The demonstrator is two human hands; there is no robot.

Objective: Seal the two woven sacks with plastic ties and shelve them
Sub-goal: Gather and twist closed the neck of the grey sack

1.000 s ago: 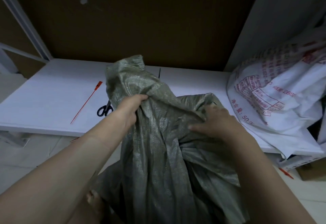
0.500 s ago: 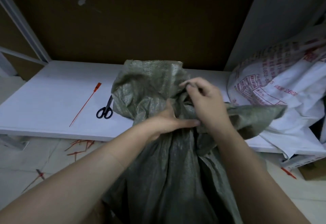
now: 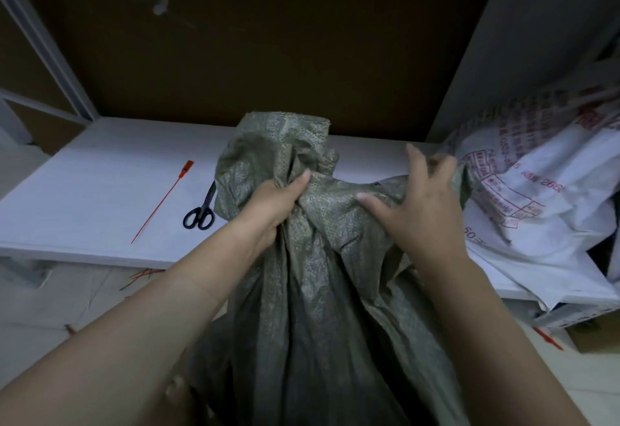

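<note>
Your left hand (image 3: pixel 268 206) grips the gathered neck of the green sack (image 3: pixel 302 291), fingers wrapped tight round the bunch and the thumb (image 3: pixel 299 183) pressed over its top. Above that grip the sack's mouth stands up in a crumpled tuft. Below it the body hangs down between your forearms to the floor (image 3: pixel 50 298).

Your right hand (image 3: pixel 424 207) lies on the loose flap just right of the neck. Its thumb stretches flat across the cloth toward your left hand, and the forefinger points up, free of the cloth. The other fingers (image 3: pixel 440 164) curl over the flap's far edge and hold it. A strip of ungathered cloth runs between your two hands.

The sack's mouth rises in front of the white shelf (image 3: pixel 84 191). On the shelf, left of the sack, lies a red tie (image 3: pixel 161 204), and black scissors (image 3: pixel 200 211) sit between it and the sack, their tips hidden behind the cloth. The white sack (image 3: pixel 543 197), printed in red, slumps on the shelf's right end, close to your right fingers. More red ties (image 3: pixel 141 276) lie on the floor under the shelf's edge.
</note>
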